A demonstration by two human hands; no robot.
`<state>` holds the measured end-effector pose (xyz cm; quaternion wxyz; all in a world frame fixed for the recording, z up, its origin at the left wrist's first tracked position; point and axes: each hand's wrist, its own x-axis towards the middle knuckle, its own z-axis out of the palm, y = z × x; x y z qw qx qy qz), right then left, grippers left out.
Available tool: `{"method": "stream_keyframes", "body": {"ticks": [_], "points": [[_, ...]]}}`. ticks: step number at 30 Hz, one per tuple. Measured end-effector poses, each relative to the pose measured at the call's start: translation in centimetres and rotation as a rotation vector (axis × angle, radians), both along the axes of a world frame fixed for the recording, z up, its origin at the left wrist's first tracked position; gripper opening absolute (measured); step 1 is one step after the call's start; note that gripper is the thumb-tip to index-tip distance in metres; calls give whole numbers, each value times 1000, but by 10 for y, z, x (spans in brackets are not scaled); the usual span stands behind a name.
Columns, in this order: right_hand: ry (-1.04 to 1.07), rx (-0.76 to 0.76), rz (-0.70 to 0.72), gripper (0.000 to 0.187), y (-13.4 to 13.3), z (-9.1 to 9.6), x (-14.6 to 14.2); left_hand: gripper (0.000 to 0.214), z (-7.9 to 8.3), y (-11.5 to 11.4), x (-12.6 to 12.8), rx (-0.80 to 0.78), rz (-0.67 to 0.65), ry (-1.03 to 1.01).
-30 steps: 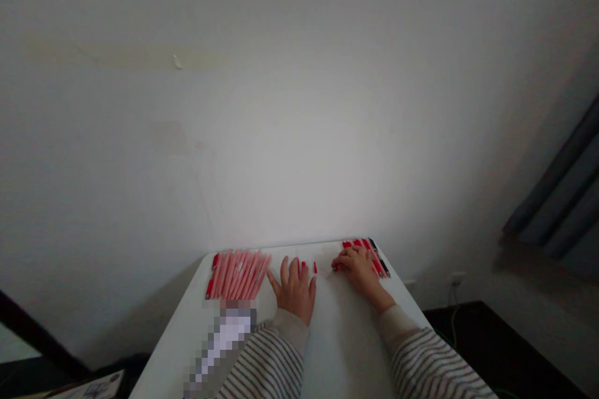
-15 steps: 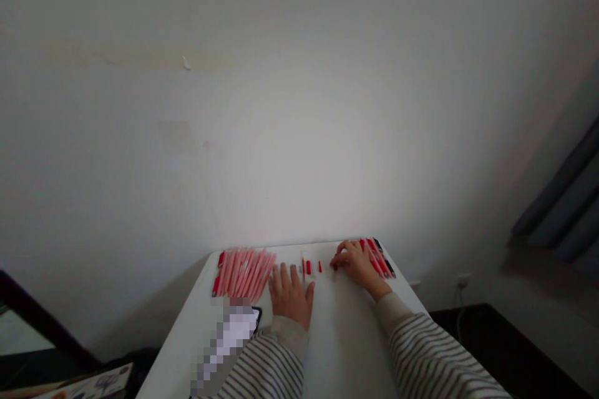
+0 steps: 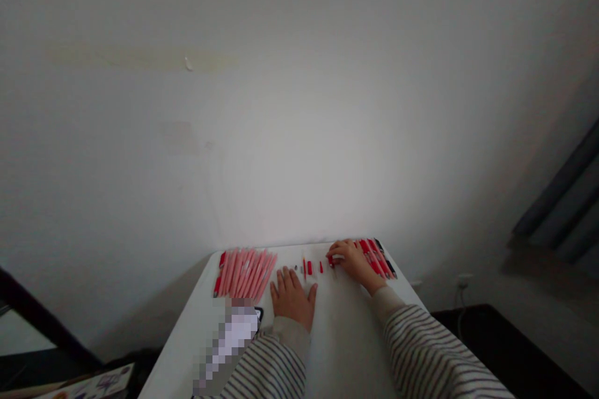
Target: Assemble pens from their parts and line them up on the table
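My left hand (image 3: pixel 292 296) lies flat on the white table (image 3: pixel 346 336), fingers stretched out, holding nothing. Just beyond its fingertips lie a few small red pen parts (image 3: pixel 309 267). To its left is a row of pink pens (image 3: pixel 246 271) with red ends. My right hand (image 3: pixel 352 260) is curled with fingertips pinched on a small red piece (image 3: pixel 331 260) at the table's far edge. Behind and right of that hand lies a bunch of red and black pens (image 3: pixel 378 259).
A blurred-out patch (image 3: pixel 229 340) covers something on the table beside my left sleeve. A plain white wall (image 3: pixel 299 106) rises straight behind the table. A dark curtain (image 3: pixel 561 212) hangs at the right. Papers (image 3: pixel 88 383) lie low at the left.
My left hand slid back toward me, uncovering the small red parts. My right hand shifted a little left along the far edge. The view tilted slightly.
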<state>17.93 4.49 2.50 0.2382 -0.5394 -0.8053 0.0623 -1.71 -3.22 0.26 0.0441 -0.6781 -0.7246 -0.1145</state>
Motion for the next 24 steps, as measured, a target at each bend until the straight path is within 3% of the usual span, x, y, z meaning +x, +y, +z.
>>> {"method": "stream_keyframes", "body": {"ticks": [5, 11, 19, 24], "points": [[12, 86, -84, 23, -7, -1, 1, 71, 3, -1, 0, -39, -10, -5], [-52, 270, -211, 23, -37, -3, 6, 70, 1, -2, -2, -64, -26, -5], [-99, 267, -181, 31, -72, -31, 4, 70, 4, -4, -5, -80, -46, -23], [-141, 253, -188, 30, -78, -31, 0, 69, 8, -4, -6, -74, -42, -27]]}}
